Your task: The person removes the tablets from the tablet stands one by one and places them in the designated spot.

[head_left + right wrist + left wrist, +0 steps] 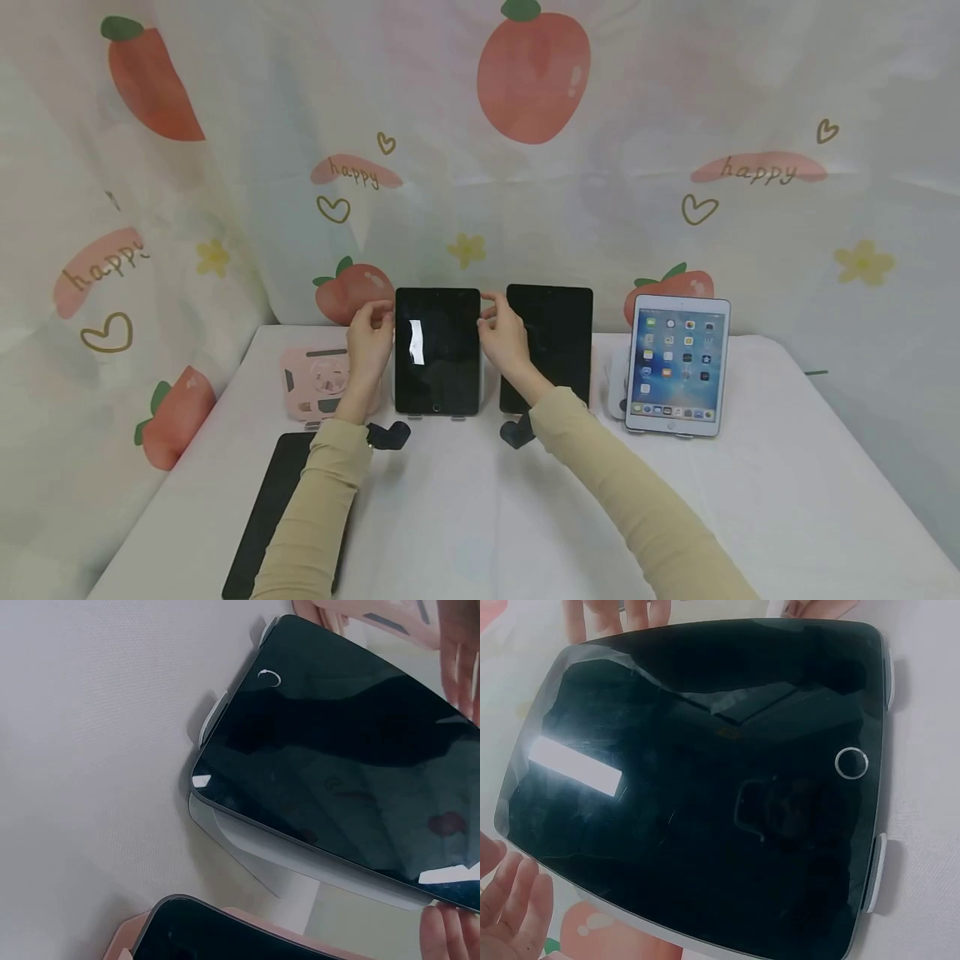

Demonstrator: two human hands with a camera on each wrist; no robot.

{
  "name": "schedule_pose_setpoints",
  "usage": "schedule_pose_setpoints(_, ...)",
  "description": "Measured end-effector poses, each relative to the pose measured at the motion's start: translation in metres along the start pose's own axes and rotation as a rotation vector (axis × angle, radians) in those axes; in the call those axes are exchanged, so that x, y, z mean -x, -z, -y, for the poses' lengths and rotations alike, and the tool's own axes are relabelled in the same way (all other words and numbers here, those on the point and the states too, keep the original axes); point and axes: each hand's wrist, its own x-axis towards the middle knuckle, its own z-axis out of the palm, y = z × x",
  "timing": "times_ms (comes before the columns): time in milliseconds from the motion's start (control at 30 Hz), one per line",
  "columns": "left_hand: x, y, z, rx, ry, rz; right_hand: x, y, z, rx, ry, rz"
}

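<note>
A black tablet point(437, 358) with a round home button stands upright, leaning on a light stand point(259, 851) whose two small lips hold its lower edge. My left hand point(367, 340) is at the tablet's upper left edge, and in the left wrist view its fingers point(529, 907) lie fairly straight beside the corner. On the opposite side, my right hand point(507, 333) has its fingertips point(439, 930) right at the upper right edge. The screen is dark, with a bright white reflection on it.
Another black tablet point(555, 333) with pink behind it stands to the right, partly covered by my right arm. Farther right is a white tablet point(678, 367) with a lit screen. A pink case point(300, 383) stands left, and a black flat panel point(262, 517) lies beneath my left forearm.
</note>
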Motion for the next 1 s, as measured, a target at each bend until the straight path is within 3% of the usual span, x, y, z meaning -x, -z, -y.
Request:
schedule_pose_setpoints(400, -0.011, -0.003, 0.005, 0.062, 0.039, 0.11, -0.003, -0.003, 0.0, 0.034, -0.002, -0.03)
schedule_pose_setpoints(1000, -0.01, -0.002, 0.005, 0.16, 0.116, 0.133, -0.001, 0.0, 0.0, -0.052, 0.017, -0.001)
